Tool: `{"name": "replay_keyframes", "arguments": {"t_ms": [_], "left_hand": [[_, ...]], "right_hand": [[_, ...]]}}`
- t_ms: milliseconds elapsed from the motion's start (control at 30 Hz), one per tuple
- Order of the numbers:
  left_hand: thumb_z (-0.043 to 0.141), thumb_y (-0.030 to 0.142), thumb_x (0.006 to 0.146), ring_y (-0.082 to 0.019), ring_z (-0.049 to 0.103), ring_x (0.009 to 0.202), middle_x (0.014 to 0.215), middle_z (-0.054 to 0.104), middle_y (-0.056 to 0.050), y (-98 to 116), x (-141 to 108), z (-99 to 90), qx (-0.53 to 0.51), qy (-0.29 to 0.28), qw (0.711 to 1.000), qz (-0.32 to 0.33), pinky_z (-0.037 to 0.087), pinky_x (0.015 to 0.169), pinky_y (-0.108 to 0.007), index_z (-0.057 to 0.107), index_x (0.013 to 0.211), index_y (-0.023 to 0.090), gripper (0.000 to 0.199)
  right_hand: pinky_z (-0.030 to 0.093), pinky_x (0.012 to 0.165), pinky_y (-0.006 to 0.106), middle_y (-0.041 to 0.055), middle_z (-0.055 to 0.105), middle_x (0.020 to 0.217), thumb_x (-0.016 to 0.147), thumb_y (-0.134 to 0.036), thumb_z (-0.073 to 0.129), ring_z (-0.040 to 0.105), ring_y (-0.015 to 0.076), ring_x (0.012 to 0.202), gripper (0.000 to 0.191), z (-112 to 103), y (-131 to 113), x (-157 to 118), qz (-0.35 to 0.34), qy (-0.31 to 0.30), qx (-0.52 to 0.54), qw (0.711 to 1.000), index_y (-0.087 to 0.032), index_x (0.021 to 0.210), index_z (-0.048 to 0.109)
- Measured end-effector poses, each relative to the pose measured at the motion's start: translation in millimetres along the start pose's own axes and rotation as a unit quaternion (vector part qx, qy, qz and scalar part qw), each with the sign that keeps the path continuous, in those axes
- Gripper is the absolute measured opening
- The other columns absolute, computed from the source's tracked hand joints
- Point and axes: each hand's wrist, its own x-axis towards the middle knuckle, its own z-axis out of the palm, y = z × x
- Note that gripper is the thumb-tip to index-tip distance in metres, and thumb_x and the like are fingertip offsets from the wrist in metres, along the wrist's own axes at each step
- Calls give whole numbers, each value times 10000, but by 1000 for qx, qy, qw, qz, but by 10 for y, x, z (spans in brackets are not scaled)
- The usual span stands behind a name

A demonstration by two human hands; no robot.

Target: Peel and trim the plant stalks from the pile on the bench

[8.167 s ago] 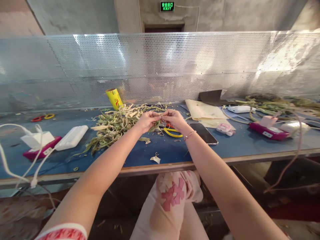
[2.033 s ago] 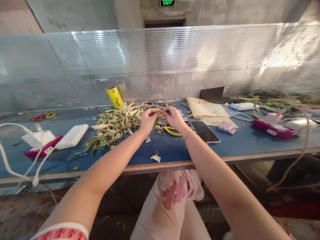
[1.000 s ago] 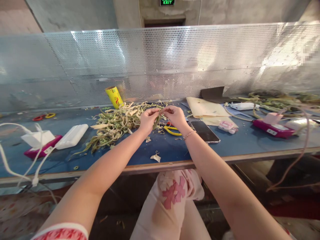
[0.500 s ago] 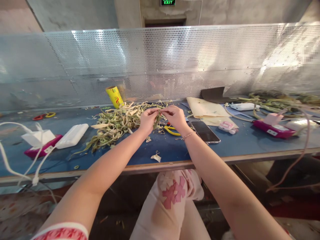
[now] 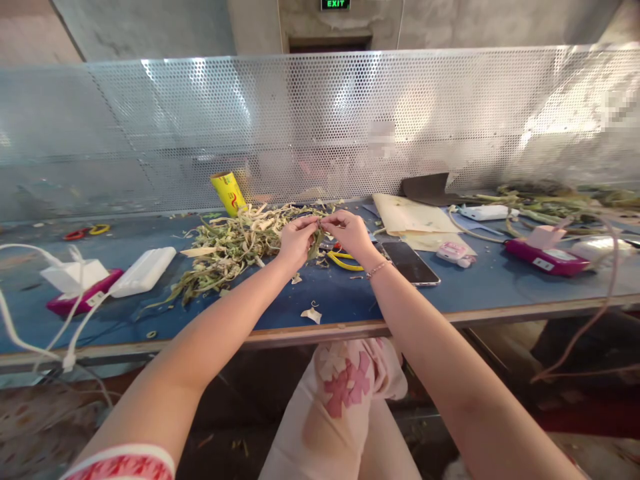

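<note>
My left hand [image 5: 297, 239] is closed in a pinch on a greenish dried plant piece [image 5: 315, 245], which hangs below the fingertips. Fingertip to fingertip with it, my right hand [image 5: 349, 233] pinches the top of the same piece; the exact grip is too small to make out. A heap of dried plant stalks and leaves [image 5: 235, 243] spreads on the blue table [image 5: 280, 307] to the left of and behind my left hand. Under my right hand lie yellow-handled scissors [image 5: 344, 261], partly hidden. A dark-screened phone [image 5: 410, 263] lies beside my right wrist.
At the left are a white power bank [image 5: 145, 270] and a purple power strip [image 5: 83, 293] with cables. A yellow tube [image 5: 228, 193] stands tilted behind the heap. Beige paper [image 5: 413, 217], a pink case [image 5: 454, 252] and another purple strip [image 5: 545, 259] lie right. A perforated metal screen [image 5: 320, 120] closes the back.
Both hands stay together in almost the same place, with only slight finger movement at the plant piece. The view has shifted very slightly.
</note>
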Motion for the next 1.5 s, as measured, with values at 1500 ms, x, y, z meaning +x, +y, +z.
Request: {"name": "replay_keyframes", "arguments": {"t_ms": [1500], "left_hand": [[617,74,575,-63,529,526,559,593,5,-1,-25,9,0,-10,1000,-17,401,510,-188,637,645,138,96]], "right_hand": [[464,639,300,29,570,729,713,-264,566,530,136,683,124,-24,-31,-37,-50,23,-55,997,-191,643,636]]}}
